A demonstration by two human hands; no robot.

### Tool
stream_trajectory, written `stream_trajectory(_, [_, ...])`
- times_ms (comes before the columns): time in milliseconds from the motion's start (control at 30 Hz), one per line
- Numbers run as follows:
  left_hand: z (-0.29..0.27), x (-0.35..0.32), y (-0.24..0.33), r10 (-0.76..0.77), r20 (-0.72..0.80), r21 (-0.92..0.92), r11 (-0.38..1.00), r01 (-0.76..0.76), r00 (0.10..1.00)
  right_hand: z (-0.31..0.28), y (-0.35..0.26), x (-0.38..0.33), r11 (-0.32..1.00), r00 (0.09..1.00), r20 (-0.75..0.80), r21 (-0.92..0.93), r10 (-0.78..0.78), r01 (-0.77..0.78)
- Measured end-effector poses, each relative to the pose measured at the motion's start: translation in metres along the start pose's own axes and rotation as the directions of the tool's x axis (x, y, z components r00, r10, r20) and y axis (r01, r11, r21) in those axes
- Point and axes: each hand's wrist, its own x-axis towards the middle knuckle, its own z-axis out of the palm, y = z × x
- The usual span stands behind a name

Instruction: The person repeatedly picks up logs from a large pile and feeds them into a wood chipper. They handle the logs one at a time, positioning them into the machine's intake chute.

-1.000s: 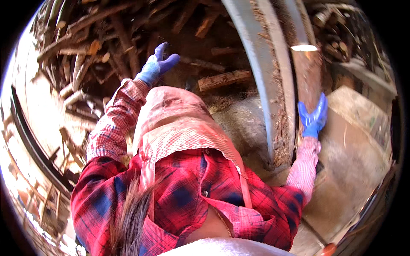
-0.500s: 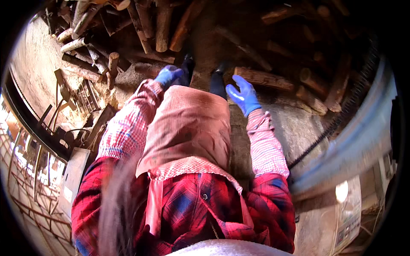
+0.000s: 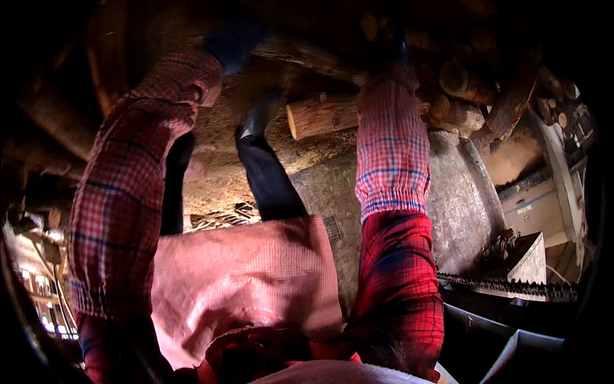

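Reach now extends farther forward, in among wood: left hand (image 3: 235,48) beside long log (image 3: 307,56), right hand (image 3: 401,52) beyond cut log (image 3: 323,116); too dark to tell grip.

Beyond the far edge of a dull, scuffed grey slab (image 3: 327,189), a log (image 3: 325,119) shows rough, matt bark and a smoother cut end of bare wood. The checked sleeves (image 3: 393,144) are woven cloth without shine, the pink apron (image 3: 246,275) finely ribbed, creased cloth. Past the slab's right edge, the toothed blade (image 3: 511,286) looks like dark metal. The left glove's (image 3: 235,48) finish is lost in shade and blur.
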Motion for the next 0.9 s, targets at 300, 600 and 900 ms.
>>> stream_trajectory(300, [-0.048,-0.092,0.032,-0.208,0.550,-0.544,0.645,0.536,0.809,-0.039,0.027,-0.084,0.812,0.992,0.061,0.569,0.112,-0.127])
stream_trajectory(600, [-0.150,-0.204,0.140,0.043,0.810,-0.255,-0.873,0.416,0.585,-0.011,-0.015,-0.369,0.255,0.782,0.574,0.740,0.244,-0.623])
stream_trajectory(900, [-0.259,-0.282,0.218,-0.121,0.757,-0.366,-0.892,0.263,0.642,-0.040,-0.044,-0.433,0.383,0.583,0.765,0.468,0.274,-0.796])
